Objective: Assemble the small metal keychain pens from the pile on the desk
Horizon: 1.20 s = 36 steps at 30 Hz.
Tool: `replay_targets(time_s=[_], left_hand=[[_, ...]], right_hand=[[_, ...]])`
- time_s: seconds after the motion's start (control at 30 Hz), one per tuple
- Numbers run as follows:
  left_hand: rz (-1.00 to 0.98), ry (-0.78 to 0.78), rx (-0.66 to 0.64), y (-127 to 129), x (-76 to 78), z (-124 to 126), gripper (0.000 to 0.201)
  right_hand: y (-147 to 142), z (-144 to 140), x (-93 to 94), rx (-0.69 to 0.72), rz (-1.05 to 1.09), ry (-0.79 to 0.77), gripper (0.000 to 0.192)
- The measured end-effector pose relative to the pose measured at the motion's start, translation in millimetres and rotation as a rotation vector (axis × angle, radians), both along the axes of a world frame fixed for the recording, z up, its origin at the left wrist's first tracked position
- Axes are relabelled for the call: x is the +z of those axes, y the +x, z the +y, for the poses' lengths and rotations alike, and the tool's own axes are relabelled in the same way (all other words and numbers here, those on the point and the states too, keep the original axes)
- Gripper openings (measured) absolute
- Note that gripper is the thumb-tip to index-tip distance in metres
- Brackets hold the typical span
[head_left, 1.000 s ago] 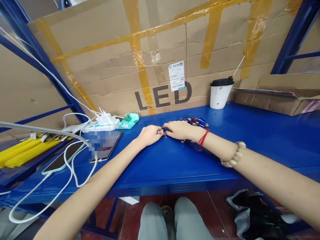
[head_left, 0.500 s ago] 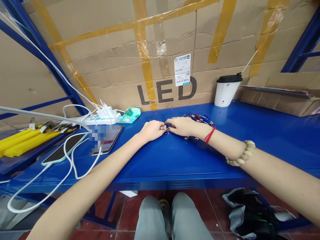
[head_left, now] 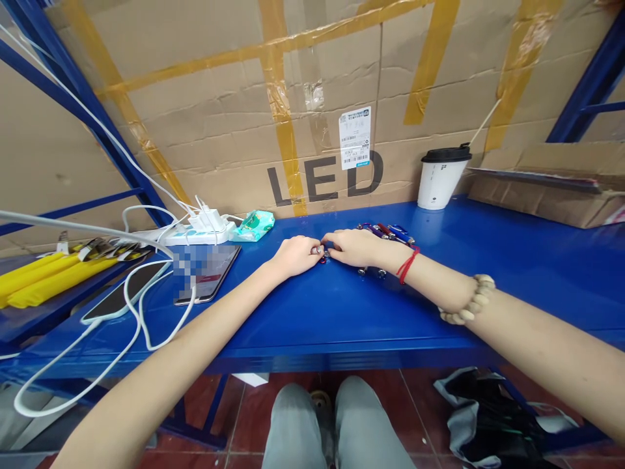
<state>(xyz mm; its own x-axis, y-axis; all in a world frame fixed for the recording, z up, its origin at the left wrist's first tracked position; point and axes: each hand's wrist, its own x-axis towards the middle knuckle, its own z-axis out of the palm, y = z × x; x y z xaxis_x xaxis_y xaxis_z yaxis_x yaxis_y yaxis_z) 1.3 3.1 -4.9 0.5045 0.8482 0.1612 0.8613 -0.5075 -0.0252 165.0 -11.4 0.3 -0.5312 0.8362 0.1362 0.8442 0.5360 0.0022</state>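
Blue shelf (head_left: pixel 342 312); left hand (head_left: pixel 293 255), right hand (head_left: pixel 356 247) fingers pinched on small red-silver piece (head_left: pixel 321 253).

shelf (head_left: pixel 488 260) showing glossy blue | cardboard wall (head_left: pixel 219 130) showing brown with yellow tape stripes, black "LED" lettering | cup (head_left: pixel 439 182) showing white, black lid | packet (head_left: pixel 254 225) at centre left showing teal | cables (head_left: pixel 146 312) showing white | wrist cord (head_left: pixel 409 266) showing red

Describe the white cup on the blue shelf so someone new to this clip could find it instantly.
Start at the big taped cardboard box printed "LED" behind the blue metal shelf. Follow its lower edge right, past the white barcode label. The white paper cup with a black lid stands upright there on the shelf, a thin straw rising from its lid; it is the only cup and the only upright thing on the shelf.
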Motion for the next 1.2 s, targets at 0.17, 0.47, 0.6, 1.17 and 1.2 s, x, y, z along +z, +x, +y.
replay_targets(time_s=[0.17,0.47,0.6,1.17,1.2], left_hand=[[0.005,-0.003,0.002,0.0,0.6,0.0,0.029],[0.015,-0.003,0.008,0.1,0.7,-0.2,0.029],[0.012,0.003,0.003,-0.4,0.5,0.4,0.029],[0.01,-0.009,0.002,0.1,1.9,-1.5,0.028],[0.01,-0.01,0.004,0.1,1.9,-1.4,0.028]], right_hand=[[-0.2,0.0,0.2,0.0,-0.007,-0.003,0.03],[-0.1,-0.7,-0.1,0.002,-0.011,0.005,0.029],[-0.7,-2.2,0.4,-0.011,-0.025,0.008,0.03],[-0.9,-2.6,1.4,0.005,-0.009,-0.011,0.031],[-0.7,-1.7,0.9,0.009,-0.009,-0.013,0.031]])
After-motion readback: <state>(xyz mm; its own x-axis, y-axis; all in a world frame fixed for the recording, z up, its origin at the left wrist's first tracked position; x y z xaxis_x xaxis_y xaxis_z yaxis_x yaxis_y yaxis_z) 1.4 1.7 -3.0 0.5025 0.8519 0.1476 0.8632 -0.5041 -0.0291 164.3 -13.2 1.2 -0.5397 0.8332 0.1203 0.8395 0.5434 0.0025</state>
